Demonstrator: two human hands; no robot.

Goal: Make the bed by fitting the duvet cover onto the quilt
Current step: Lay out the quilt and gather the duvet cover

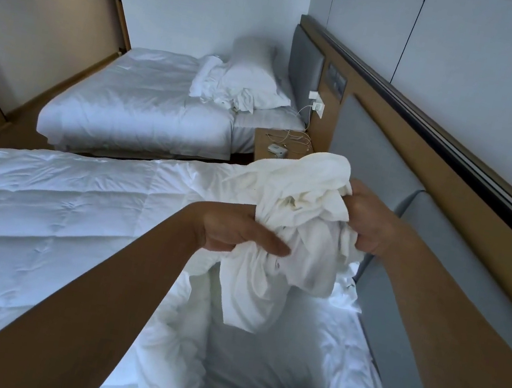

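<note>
A white quilt lies spread flat over the near bed. Above its head end I hold a bunched white duvet cover, lifted off the bed, with loose folds hanging down toward the mattress. My left hand grips the bundle from the left, thumb lying along the cloth. My right hand grips it from the right with curled fingers, close to the grey headboard.
A second bed with a pillow and crumpled linen stands at the back. Between the beds is a wooden nightstand with cables and a small white device. A wooden wall panel runs along the right.
</note>
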